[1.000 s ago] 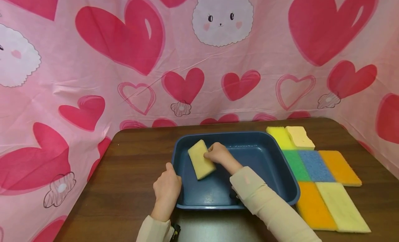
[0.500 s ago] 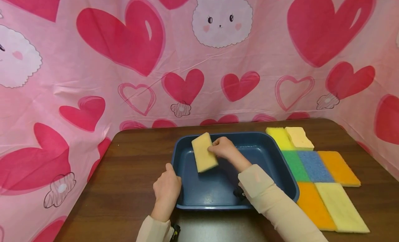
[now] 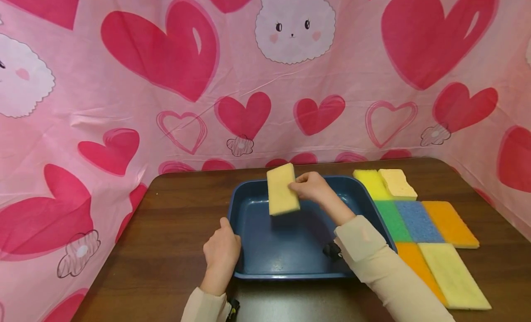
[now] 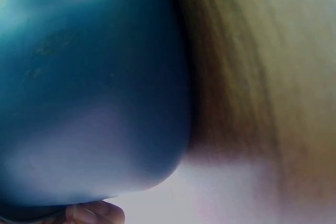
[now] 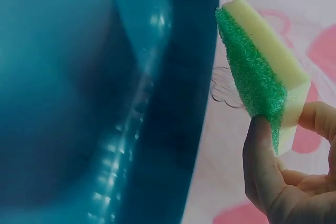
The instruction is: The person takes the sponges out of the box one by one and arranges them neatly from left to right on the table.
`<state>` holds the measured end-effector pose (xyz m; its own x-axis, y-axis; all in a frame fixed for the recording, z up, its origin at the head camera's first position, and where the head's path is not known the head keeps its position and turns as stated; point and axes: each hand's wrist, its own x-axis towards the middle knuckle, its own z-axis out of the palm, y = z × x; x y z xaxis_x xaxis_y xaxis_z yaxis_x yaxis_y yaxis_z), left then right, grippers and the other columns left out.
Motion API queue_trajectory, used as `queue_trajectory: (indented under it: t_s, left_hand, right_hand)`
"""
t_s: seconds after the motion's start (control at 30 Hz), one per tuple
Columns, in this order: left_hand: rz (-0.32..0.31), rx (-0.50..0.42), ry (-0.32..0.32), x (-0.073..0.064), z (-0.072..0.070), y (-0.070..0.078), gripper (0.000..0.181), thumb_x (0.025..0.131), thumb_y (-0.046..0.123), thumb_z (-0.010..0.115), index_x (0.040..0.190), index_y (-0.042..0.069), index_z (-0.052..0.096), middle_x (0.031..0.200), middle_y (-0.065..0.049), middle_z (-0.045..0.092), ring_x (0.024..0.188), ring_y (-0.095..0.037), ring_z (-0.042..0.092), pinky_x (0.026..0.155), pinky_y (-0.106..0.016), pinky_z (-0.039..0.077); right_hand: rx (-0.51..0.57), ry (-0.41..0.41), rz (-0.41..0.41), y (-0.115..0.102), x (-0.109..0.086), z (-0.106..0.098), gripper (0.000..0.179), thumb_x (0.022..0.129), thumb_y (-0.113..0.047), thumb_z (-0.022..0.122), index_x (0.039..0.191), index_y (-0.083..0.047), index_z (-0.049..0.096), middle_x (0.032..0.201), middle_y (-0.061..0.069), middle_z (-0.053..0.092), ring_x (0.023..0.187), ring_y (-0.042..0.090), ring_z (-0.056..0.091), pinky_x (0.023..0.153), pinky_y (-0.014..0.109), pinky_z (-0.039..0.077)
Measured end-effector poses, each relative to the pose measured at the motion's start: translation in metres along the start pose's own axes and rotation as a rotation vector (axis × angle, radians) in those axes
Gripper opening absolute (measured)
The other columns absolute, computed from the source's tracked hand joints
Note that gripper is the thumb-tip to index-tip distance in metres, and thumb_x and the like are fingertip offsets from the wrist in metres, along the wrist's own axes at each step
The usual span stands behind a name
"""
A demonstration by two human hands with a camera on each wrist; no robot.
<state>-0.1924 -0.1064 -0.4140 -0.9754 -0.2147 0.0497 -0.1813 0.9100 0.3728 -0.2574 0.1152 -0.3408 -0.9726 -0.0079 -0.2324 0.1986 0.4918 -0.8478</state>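
A blue rectangular baking pan (image 3: 286,248) sits on the table. Its left rim is gripped by my left hand (image 3: 221,250), and a few of those fingers (image 4: 94,212) show at the pan's edge in the left wrist view. Raised above the pan's far part, a sponge (image 3: 283,190) is pinched at its right edge by my right hand (image 3: 313,187). In the right wrist view the sponge (image 5: 270,59) shows a pale yellow body with a green scouring side, held between thumb and fingers.
Right of the pan, several sponges lie close together on the brown wooden table (image 3: 174,220): yellow (image 3: 371,181), cream (image 3: 398,182), green (image 3: 392,220), blue (image 3: 418,220), orange (image 3: 450,220) and pale yellow (image 3: 454,276). A pink cloth with hearts (image 3: 249,73) hangs behind.
My right hand has lifted the sponge up from inside the pan and carried it away from me and slightly right. My left hand has stayed at the rim.
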Motion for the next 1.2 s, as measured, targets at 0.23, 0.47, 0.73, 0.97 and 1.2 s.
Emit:
queue_trajectory:
  t_s: [0.23,0.47,0.73,0.97,1.2]
  left_hand:
    - [0.002,0.005,0.004,0.000,0.000,0.000,0.016,0.083,0.008,0.053,0.095,0.000,0.045,0.066,-0.019,0.061,0.056,-0.033,0.059,0.049,-0.043,0.041]
    - [-0.004,0.010,-0.013,0.000,-0.001,0.000,0.018,0.083,0.009,0.053,0.098,0.000,0.046,0.066,-0.018,0.061,0.055,-0.032,0.058,0.049,-0.043,0.041]
    - [-0.009,0.011,-0.027,0.001,0.000,0.000,0.020,0.084,0.010,0.053,0.100,0.000,0.046,0.068,-0.019,0.062,0.056,-0.033,0.060,0.049,-0.043,0.041]
    - [-0.013,0.014,-0.030,0.001,0.001,0.001,0.021,0.084,0.011,0.054,0.100,0.000,0.046,0.067,-0.018,0.062,0.057,-0.032,0.060,0.051,-0.043,0.042]
    - [-0.008,0.018,-0.010,0.001,0.000,0.001,0.021,0.083,0.011,0.056,0.099,0.000,0.047,0.069,-0.019,0.063,0.059,-0.033,0.061,0.052,-0.044,0.044]
  right_hand:
    - [0.011,-0.007,-0.009,0.000,-0.009,-0.025,0.050,0.094,-0.023,0.058,0.129,0.011,0.048,0.128,0.028,0.053,0.108,0.036,0.063,0.096,0.044,0.048]
    - [-0.010,0.009,-0.037,0.008,-0.017,-0.048,0.054,0.094,-0.027,0.057,0.131,0.011,0.047,0.128,0.029,0.053,0.107,0.036,0.064,0.096,0.043,0.049]
    - [-0.036,0.027,-0.097,0.016,-0.028,-0.073,0.059,0.095,-0.029,0.055,0.133,0.015,0.043,0.127,0.032,0.054,0.097,0.025,0.068,0.092,0.040,0.050]
    - [-0.064,0.031,-0.106,0.029,-0.036,-0.093,0.063,0.096,-0.034,0.052,0.135,0.014,0.041,0.129,0.032,0.053,0.092,0.013,0.067,0.090,0.037,0.052]
    - [-0.158,0.060,-0.085,0.042,-0.046,-0.113,0.068,0.096,-0.040,0.049,0.137,0.014,0.039,0.126,0.032,0.055,0.096,0.022,0.068,0.093,0.043,0.051]
